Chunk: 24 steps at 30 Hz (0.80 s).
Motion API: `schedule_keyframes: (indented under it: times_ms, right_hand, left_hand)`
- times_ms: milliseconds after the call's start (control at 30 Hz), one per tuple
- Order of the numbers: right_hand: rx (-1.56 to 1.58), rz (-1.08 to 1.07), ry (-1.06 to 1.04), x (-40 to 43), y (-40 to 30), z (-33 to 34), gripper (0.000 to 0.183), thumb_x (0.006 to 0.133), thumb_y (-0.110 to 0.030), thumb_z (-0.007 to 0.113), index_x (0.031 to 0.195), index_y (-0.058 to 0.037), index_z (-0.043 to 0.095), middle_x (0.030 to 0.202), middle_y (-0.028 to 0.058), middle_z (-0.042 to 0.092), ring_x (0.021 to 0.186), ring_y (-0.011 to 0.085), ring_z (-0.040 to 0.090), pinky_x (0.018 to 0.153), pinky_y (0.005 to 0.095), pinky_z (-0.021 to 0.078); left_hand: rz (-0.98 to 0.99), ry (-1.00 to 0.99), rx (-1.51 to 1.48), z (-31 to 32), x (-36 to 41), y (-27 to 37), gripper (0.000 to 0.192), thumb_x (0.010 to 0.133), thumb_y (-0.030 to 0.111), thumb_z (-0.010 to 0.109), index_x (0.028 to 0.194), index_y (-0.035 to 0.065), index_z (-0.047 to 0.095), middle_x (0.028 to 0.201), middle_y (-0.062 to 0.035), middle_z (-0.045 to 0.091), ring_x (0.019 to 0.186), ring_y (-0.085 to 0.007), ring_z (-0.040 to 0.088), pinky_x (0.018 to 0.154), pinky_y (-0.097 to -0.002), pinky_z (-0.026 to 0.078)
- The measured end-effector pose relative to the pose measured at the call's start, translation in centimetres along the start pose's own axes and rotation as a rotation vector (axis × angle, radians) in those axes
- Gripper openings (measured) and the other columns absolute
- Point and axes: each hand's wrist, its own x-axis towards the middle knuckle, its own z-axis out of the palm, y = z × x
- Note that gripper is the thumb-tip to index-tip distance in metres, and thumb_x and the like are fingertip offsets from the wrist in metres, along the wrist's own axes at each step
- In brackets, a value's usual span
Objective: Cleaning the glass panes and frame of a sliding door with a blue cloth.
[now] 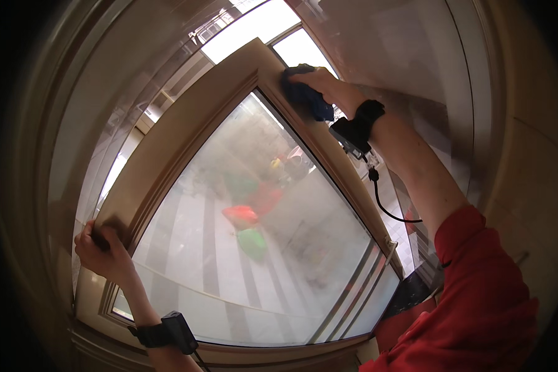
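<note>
A wooden door with a pale brown frame (pixel 176 125) stands before me, tilted in the wide view. Its pane of frosted glass (pixel 279 223) bears grey stripes and blurred red and green shapes. My right hand (pixel 328 86) holds a bunched dark blue cloth (pixel 309 95) against the frame, just below the top corner. At the left, my left hand (pixel 104 251) grips the frame's outer edge, with the thumb on the front face and the fingers curled partly out of sight.
A metal door handle (pixel 390 252) juts from the frame at lower right. Glossy wall panels (pixel 376 42) flank the opening. Bright windows (pixel 255 30) show beyond the door. From a device on my right wrist (pixel 351 135) hangs a black cable (pixel 383 207).
</note>
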Motion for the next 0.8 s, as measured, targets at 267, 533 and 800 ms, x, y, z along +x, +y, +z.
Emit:
schedule_keyframes:
  times_ms: [267, 533, 800]
  right_hand:
    - [0.043, 0.063, 0.070, -0.2, -0.7, 0.4, 0.045, 0.070, -0.029, 0.077, 0.100, 0.0019, 0.064, 0.086, 0.0115, 0.066, 0.072, 0.0199, 0.065, 0.061, 0.0320, 0.0512]
    - [-0.122, 0.052, 0.196, -1.4, 3.9, -1.2, 0.045, 0.071, -0.028, 0.074, 0.101, 0.0033, 0.063, 0.088, 0.0127, 0.066, 0.071, 0.0201, 0.065, 0.062, 0.0324, 0.0513]
    - [-0.330, -0.188, 0.271, 0.3, -1.7, 1.9, 0.047, 0.067, -0.033, 0.079, 0.094, 0.0040, 0.067, 0.083, 0.0134, 0.067, 0.070, 0.0182, 0.065, 0.062, 0.0291, 0.0516]
  left_hand:
    - [-0.018, -0.016, -0.039, 0.3, -0.1, -0.2, 0.034, 0.087, 0.033, 0.051, 0.099, 0.0020, 0.061, 0.097, -0.0099, 0.059, 0.095, -0.0289, 0.055, 0.087, -0.0438, 0.039]
    - [-0.034, -0.031, -0.015, 0.2, 0.0, -0.3, 0.033, 0.086, 0.032, 0.051, 0.100, 0.0038, 0.060, 0.099, -0.0084, 0.058, 0.098, -0.0282, 0.053, 0.088, -0.0445, 0.037]
    - [-0.038, -0.043, -0.028, 0.3, -0.2, -0.3, 0.032, 0.086, 0.032, 0.051, 0.100, 0.0041, 0.060, 0.098, -0.0073, 0.059, 0.097, -0.0281, 0.054, 0.086, -0.0444, 0.039]
